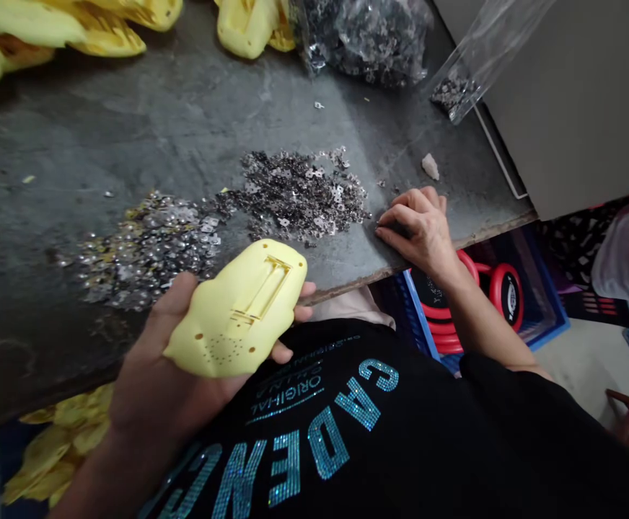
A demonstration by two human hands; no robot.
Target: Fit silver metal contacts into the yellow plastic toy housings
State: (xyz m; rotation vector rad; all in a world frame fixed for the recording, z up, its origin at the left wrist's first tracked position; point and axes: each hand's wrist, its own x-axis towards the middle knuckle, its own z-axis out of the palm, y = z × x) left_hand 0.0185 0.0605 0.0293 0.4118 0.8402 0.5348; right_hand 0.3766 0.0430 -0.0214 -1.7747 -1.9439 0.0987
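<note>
My left hand (pixel 157 367) holds a yellow plastic shell (pixel 239 310) over the near edge of the dark table (pixel 130 122), its slotted inner side facing up. My right hand (pixel 420 227) rests on the table at the right end of a heap of small dark metal clips (pixel 298 194), fingers curled and pinched together on the surface; what they hold is too small to make out. A second, shinier heap of metal contacts (pixel 146 249) lies just beyond the shell.
More yellow shells lie at the far left (pixel 60 25), at the far middle (pixel 249 25) and below the table edge (pixel 60 440). Clear bags of metal parts (pixel 368 36) sit at the back. A grey box (pixel 579 94) stands right; a blue crate with red parts (pixel 503 295) is below.
</note>
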